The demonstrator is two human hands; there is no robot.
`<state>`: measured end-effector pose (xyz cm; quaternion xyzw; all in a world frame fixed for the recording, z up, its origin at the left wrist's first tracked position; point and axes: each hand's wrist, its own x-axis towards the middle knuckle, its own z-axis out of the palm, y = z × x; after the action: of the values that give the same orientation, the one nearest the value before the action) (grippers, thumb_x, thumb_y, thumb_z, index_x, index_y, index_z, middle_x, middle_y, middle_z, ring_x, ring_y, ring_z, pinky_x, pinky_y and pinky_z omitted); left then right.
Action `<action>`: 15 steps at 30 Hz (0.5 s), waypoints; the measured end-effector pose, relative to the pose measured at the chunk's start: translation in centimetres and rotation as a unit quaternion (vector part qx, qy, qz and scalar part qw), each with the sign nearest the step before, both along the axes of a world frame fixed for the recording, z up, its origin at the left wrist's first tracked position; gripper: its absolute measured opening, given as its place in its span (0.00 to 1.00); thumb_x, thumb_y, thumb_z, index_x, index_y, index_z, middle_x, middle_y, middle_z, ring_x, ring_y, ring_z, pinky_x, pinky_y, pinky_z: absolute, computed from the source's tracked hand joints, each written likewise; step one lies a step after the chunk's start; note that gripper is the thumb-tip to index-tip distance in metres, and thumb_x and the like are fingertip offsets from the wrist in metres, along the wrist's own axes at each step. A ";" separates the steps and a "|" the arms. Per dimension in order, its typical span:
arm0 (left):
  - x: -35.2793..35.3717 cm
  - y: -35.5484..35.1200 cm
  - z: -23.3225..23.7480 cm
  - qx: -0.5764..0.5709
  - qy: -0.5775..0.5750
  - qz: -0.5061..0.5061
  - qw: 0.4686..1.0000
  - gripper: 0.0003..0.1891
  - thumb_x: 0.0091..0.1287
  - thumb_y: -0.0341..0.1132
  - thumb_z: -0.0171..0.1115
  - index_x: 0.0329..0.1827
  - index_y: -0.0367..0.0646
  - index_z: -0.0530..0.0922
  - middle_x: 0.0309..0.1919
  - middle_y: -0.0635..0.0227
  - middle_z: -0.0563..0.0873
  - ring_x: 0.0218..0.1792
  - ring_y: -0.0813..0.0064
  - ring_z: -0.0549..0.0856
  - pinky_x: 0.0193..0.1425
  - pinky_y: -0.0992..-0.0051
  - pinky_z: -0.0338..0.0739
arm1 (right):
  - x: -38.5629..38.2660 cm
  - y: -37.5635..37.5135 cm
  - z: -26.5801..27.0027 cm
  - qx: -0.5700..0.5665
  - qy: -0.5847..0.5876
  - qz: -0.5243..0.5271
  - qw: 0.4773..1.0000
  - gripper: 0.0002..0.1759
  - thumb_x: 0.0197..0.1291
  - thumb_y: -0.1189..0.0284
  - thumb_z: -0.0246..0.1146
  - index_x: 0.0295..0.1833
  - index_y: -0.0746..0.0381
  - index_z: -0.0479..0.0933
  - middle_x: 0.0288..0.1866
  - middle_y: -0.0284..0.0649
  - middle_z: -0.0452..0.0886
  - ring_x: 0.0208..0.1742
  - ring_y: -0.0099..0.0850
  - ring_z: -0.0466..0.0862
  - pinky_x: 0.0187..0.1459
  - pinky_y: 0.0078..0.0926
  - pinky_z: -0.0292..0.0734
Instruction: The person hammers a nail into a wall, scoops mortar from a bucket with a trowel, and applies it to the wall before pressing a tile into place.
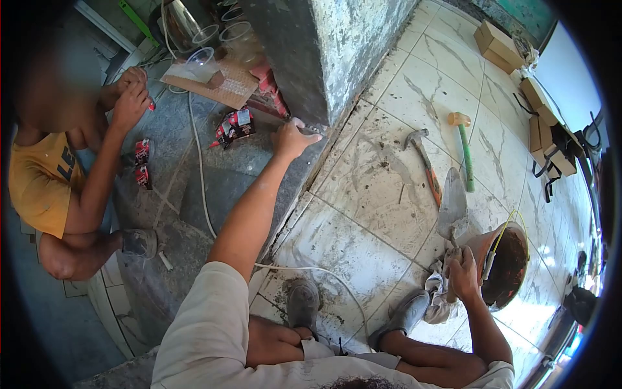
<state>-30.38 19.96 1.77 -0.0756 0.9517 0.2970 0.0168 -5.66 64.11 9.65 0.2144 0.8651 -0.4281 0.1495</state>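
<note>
My left hand point(295, 139) reaches to the foot of the dark wall corner point(304, 71), touching the stone ledge there. Its thumb points right, apart from the fingers, which are partly hidden; I see nothing held. In my right hand point(462, 275) is a trowel point(453, 206), gripped by its handle with the grey blade pointing away from me. Just right of that hand stands a bucket point(505, 266) with a brown-stained inside and a yellowish handle. A crumpled cloth point(438, 297) lies beside the trowel handle.
A claw hammer point(425, 165) and a green-handled mallet point(464, 150) lie on the dusty tiles. At left squats a person in a yellow shirt point(42, 185), hands together, near red-black packets point(234, 128) and cardboard point(217, 83) with plastic cups. A white cable point(201, 175) crosses the floor.
</note>
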 end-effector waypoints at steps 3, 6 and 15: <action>1.2 2.3 0.3 -0.106 0.036 0.019 0.994 0.39 0.45 0.61 0.75 0.54 0.39 0.80 0.44 0.51 0.86 0.46 0.52 0.84 0.50 0.62 0.76 | 0.5 0.4 -0.4 -0.004 0.008 0.001 1.000 0.13 0.54 0.72 0.57 0.43 0.67 0.71 0.24 0.39 0.75 0.24 0.26 0.76 0.27 0.27 0.70; 1.2 3.1 0.1 -0.143 0.041 0.027 0.989 0.39 0.45 0.61 0.75 0.54 0.40 0.80 0.44 0.51 0.87 0.48 0.53 0.84 0.51 0.62 0.76 | 0.8 0.8 -0.6 -0.005 0.006 -0.008 1.000 0.13 0.53 0.71 0.58 0.44 0.67 0.71 0.24 0.40 0.76 0.24 0.27 0.76 0.27 0.28 0.70; 0.9 1.0 -0.6 -0.004 0.008 0.019 1.000 0.38 0.48 0.63 0.70 0.56 0.42 0.81 0.46 0.52 0.87 0.51 0.55 0.84 0.59 0.54 0.70 | 1.0 0.8 -0.3 0.001 -0.006 -0.016 1.000 0.15 0.53 0.70 0.58 0.44 0.67 0.71 0.22 0.39 0.75 0.23 0.28 0.76 0.27 0.29 0.70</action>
<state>-29.51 20.93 1.16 -0.0916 0.9513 0.2943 0.0029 -4.65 64.92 9.38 0.2308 0.8611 -0.4283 0.1474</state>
